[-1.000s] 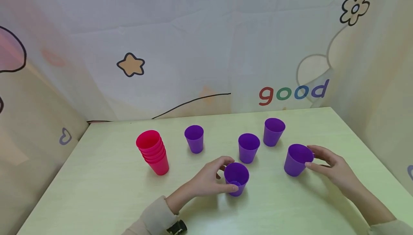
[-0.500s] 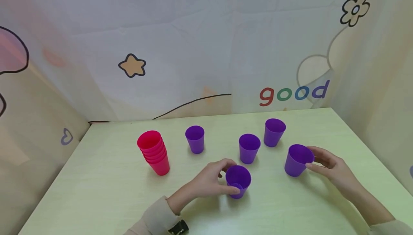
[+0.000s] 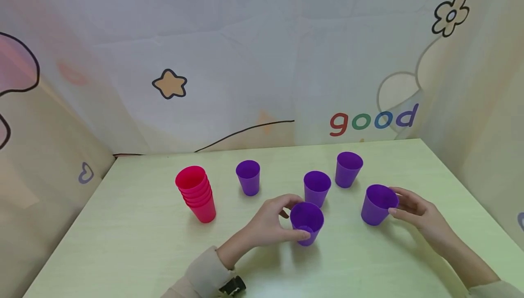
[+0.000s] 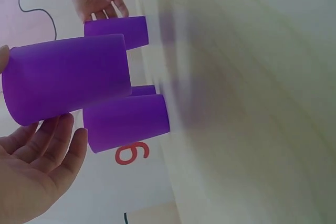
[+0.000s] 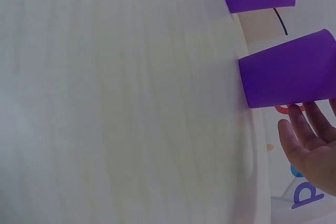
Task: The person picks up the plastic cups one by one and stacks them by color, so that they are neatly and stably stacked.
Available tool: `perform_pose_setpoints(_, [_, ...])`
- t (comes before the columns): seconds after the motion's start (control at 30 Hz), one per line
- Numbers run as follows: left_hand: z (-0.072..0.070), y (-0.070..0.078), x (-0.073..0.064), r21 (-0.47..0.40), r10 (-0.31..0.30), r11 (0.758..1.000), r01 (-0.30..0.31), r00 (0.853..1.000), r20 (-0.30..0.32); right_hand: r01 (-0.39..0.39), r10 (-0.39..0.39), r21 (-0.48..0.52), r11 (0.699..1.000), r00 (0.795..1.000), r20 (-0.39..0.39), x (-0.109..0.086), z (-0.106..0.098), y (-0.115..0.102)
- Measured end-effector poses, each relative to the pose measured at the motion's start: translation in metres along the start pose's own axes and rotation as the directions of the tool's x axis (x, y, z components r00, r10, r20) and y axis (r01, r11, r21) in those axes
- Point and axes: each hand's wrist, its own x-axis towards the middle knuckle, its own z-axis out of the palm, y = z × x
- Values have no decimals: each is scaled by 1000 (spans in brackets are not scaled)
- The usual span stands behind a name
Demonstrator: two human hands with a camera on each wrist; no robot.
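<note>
My left hand point(image 3: 272, 223) grips a purple cup point(image 4: 68, 80) by its side, thumb at the front and fingers behind. In the left wrist view that cup's base hangs a little above the tabletop. To the right, my right hand point(image 3: 421, 211) holds a second purple cup point(image 3: 374, 209) near its rim between thumb and fingers; this cup stands upright on the table. Just behind the left-hand cup is a third purple cup point(image 3: 316, 186), its lower front partly covered in the head view. Both held cups have their mouths upward.
A stack of red cups point(image 3: 200, 198) stands at the left of the table point(image 3: 135, 243). Two more purple cups stand farther back, one left of the middle point(image 3: 249, 179) and one at the right point(image 3: 348, 170). A printed cloth point(image 3: 245, 70) hangs behind the table.
My left hand has shifted slightly right with its purple cup, dipping nearer and then rising a little. My right hand and its cup have stayed in place.
</note>
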Motion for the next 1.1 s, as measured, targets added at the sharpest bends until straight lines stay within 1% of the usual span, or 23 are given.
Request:
perform_pose_setpoints(0.13, [2,3,4,-9,3,1000,-3,1000,-13,15,-16,48,999,1000,12,0,1,2])
perform_pose_setpoints(0.47, [7,11,16,-82,-7,997,3,999,-47,9,-11,63,998,1000,23,0,2,3])
perform_pose_setpoints(0.7, [10,18,28,-108,17,994,-28,995,-97,23,-27,102,995,999,33,0,2,3])
perform_pose_setpoints(0.87, [11,23,39,-123,30,991,-44,993,-114,25,-30,104,994,999,39,1,2,2])
perform_pose_setpoints(0.93, [11,25,43,-117,28,992,-42,993,-118,26,-31,105,994,999,42,1,1,3])
perform_pose_setpoints(1.1, [14,28,51,-130,-17,992,1,992,-123,28,-35,117,993,998,60,3,-1,4])
